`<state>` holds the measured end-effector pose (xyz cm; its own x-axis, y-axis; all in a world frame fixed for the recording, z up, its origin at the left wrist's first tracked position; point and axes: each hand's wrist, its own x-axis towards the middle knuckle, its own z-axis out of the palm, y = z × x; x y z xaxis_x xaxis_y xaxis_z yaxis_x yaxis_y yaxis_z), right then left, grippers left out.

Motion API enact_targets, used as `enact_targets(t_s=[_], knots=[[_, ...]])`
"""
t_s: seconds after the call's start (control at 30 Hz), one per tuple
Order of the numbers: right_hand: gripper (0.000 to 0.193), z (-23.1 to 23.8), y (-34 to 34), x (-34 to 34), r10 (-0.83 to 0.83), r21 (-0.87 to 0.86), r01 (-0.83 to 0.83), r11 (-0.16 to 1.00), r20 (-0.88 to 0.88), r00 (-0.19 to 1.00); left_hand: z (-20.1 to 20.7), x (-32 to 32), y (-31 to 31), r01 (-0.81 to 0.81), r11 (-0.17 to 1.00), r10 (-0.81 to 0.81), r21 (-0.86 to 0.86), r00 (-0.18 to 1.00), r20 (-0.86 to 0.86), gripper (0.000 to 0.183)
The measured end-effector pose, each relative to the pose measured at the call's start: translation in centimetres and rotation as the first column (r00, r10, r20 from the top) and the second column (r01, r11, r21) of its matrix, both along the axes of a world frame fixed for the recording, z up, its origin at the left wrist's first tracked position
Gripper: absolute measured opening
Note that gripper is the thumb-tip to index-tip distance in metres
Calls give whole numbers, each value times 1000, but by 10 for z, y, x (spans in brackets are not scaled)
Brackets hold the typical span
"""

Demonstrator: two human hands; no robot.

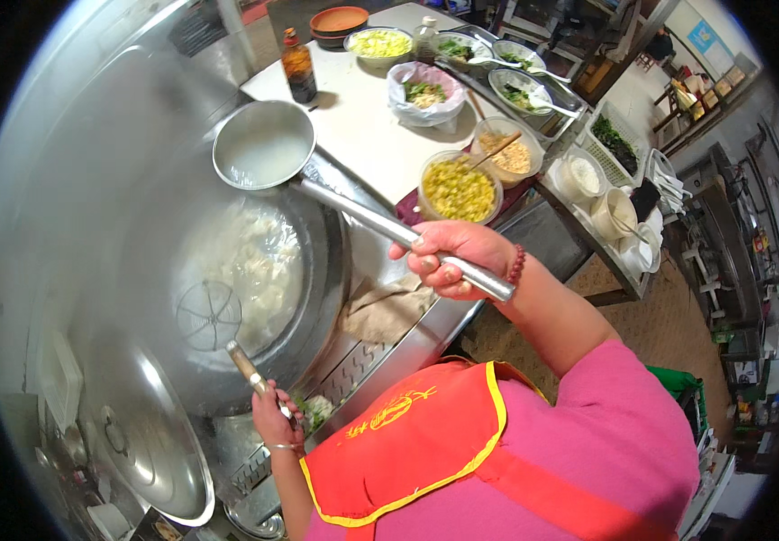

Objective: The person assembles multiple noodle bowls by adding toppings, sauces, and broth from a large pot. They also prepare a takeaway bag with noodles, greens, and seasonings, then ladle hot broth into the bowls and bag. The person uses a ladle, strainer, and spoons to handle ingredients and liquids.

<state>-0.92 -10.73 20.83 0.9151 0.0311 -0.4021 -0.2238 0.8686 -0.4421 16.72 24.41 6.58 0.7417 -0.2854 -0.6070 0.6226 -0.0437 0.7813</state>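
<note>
My right hand (457, 257) is closed round the metal handle of a long ladle (358, 207). Its bowl hangs over the far rim of a large wok (331, 288) and holds cloudy liquid. Lower left, my left hand (277, 417) grips the handle of a wire skimmer (244, 364). The round mesh of the skimmer lies at the near-left part of the wok, over or in the steaming water. Pale dumpling-like pieces (268, 261) float in that water, blurred by steam. Beside my left hand is some green and white food (317, 410), partly hidden.
A big domed metal lid (141, 428) leans left of the wok. A tan cloth (385, 311) lies on the stove edge. On the white table (353, 135) stand a sauce bottle (299, 68), a bowl of yellow chopped food (460, 189) and several topping bowls. A green-filled basket (615, 140) stands farther right.
</note>
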Motion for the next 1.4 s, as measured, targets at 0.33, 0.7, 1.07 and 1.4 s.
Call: enact_targets(t_s=[0.33,0.7,1.07,1.4], knots=[[22,65,-183,-112,-343,-265,337,903,27,939,-26,-92,-73,-54,969,46,240,998,40,19],[9,70,-365,-191,-713,-604,520,604,-119,691,-70,-112,-95,-242,892,167,381,961,219,20],[14,24,-467,-214,-805,-715,493,496,-166,569,-74,-109,-91,-260,905,192,337,956,223,20],[16,11,-486,-215,-829,-794,424,435,-169,534,-70,-110,-97,-270,882,186,387,953,240,19]])
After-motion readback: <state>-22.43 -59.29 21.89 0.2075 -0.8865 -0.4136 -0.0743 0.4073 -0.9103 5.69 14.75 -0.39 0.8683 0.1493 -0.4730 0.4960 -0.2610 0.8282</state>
